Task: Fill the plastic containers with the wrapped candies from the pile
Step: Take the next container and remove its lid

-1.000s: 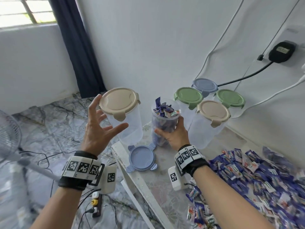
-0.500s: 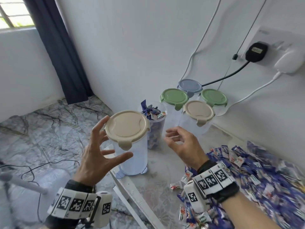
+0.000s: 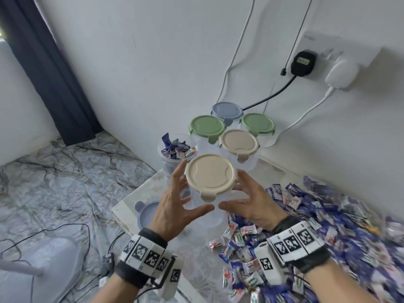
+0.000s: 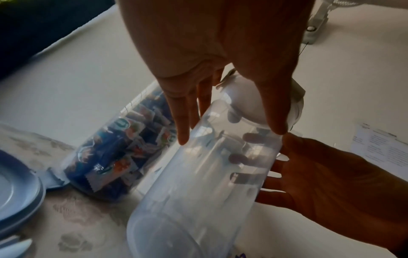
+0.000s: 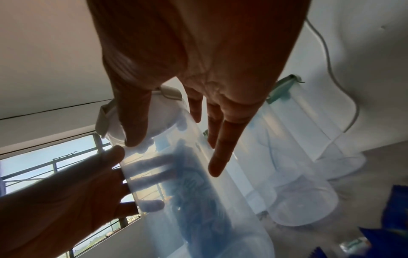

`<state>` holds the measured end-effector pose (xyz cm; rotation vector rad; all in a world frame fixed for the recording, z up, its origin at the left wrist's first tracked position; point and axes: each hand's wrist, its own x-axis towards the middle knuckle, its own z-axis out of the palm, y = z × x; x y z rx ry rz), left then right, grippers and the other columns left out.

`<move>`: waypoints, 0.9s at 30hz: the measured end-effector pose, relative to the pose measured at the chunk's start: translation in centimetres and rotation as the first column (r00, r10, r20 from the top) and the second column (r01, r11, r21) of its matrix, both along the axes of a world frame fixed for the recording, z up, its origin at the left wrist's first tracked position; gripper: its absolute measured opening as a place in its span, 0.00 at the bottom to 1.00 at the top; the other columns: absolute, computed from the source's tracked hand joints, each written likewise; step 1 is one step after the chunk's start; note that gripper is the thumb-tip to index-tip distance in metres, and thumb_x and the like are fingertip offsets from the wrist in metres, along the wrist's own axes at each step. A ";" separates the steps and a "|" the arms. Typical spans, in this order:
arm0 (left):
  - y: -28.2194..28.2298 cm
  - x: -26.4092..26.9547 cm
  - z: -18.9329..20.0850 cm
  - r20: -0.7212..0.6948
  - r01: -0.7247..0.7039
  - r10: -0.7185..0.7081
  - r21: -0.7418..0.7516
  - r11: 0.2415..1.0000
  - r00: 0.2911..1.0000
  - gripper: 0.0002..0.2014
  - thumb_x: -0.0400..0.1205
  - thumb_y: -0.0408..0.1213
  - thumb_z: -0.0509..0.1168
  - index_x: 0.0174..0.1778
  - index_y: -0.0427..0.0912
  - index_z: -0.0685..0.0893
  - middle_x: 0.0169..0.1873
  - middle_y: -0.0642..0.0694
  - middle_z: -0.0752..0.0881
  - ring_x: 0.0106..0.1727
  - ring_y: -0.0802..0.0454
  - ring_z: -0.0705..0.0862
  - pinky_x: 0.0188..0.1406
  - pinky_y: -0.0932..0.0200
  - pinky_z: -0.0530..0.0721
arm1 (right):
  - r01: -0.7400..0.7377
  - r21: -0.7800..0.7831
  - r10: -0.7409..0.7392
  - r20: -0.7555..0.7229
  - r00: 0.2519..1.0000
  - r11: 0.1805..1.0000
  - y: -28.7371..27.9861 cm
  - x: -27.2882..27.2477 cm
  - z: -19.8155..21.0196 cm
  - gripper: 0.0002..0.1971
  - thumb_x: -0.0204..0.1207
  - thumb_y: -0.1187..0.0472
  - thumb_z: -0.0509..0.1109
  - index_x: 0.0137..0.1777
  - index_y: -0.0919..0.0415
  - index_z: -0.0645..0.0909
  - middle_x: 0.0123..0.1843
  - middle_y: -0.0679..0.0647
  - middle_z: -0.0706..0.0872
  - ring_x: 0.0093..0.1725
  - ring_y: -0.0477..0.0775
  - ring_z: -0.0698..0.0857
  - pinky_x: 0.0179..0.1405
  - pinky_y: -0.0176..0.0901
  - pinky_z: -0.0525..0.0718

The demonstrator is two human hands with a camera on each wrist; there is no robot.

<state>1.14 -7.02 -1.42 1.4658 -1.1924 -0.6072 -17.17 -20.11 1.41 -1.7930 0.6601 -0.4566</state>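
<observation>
At frame centre, the left hand (image 3: 172, 206) and right hand (image 3: 251, 204) clasp the beige-lidded container (image 3: 211, 178), fingers (image 4: 183, 125) spread round its clear wall. Behind it stand four lidded containers and one open candy-filled container (image 3: 177, 149).

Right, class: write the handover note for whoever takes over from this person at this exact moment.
Left hand and right hand: both hold the beige-lidded container between them, fingers spread around its clear wall.
That container looks empty, lid on.
Done: one open container behind is full of candies; its blue lid lies off on the table.
Four lidded containers stand by the wall; those the wrist view shows look empty.
The candy pile lies to the right.
Left: unclip the beige lid, fill, repeat; close the full one.
</observation>
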 end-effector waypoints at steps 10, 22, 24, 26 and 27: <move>-2.3 0.7 -2.0 0.016 0.036 -0.037 0.044 0.998 0.999 0.48 0.68 0.46 0.83 0.80 0.58 0.62 0.74 0.57 0.76 0.76 0.62 0.74 0.65 0.49 0.85 | 0.058 0.060 -0.059 0.018 0.998 0.996 -1.2 -0.2 -2.8 0.36 0.68 0.56 0.84 0.72 0.40 0.70 0.70 0.45 0.79 0.67 0.42 0.81 0.54 0.40 0.87; -1.2 2.3 0.6 -0.182 -0.057 0.073 0.089 0.994 0.981 0.23 0.86 0.60 0.56 0.60 0.46 0.85 0.49 0.44 0.88 0.47 0.47 0.87 0.40 0.51 0.89 | 0.212 0.052 -0.214 0.042 0.976 0.976 -0.1 -1.5 0.1 0.23 0.75 0.39 0.68 0.58 0.58 0.82 0.48 0.56 0.89 0.49 0.58 0.89 0.44 0.50 0.91; -2.1 2.2 1.7 -0.259 -0.085 0.130 0.178 0.980 0.957 0.23 0.85 0.56 0.59 0.54 0.39 0.86 0.47 0.36 0.87 0.43 0.44 0.86 0.35 0.52 0.88 | 0.219 0.072 -0.220 0.013 0.975 0.973 0.0 -1.1 0.5 0.23 0.74 0.40 0.66 0.54 0.61 0.82 0.45 0.60 0.90 0.45 0.61 0.90 0.45 0.54 0.91; -2.7 2.2 2.3 -0.347 -0.051 0.145 0.265 0.963 0.927 0.22 0.84 0.53 0.62 0.54 0.35 0.86 0.48 0.35 0.86 0.41 0.47 0.86 0.34 0.52 0.89 | 0.244 0.137 -0.249 0.016 0.968 0.960 0.0 -0.8 0.7 0.24 0.75 0.41 0.67 0.52 0.64 0.82 0.44 0.63 0.89 0.40 0.60 0.89 0.45 0.58 0.90; -2.9 2.2 2.4 -0.395 -0.029 0.149 0.293 0.956 0.907 0.22 0.83 0.53 0.64 0.56 0.35 0.85 0.48 0.36 0.85 0.41 0.49 0.86 0.34 0.54 0.88 | 0.254 0.177 -0.262 0.021 0.965 0.951 -0.1 -0.7 0.6 0.23 0.75 0.42 0.68 0.50 0.65 0.81 0.43 0.64 0.89 0.39 0.59 0.89 0.45 0.59 0.89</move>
